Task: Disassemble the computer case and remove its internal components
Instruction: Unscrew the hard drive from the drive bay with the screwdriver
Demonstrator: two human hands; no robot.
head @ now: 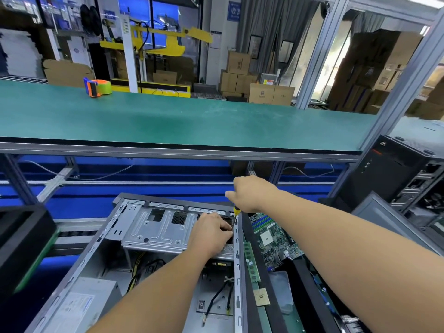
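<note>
long green workbench up front | cardboard boxes stacked behind | grey curtain | bright window glare right

Bright, even indoor light. Strong daylight glare blows out windows at upper right, beyond green bench. Bench top shows soft sheen, no hard shadows. Space below bench darker, blue. Wide-angle distortion: bench edge bows, posts lean at frame edges. Background above bench soft, smeared; corners blurred. Forearms near lower edge stretched.
</note>
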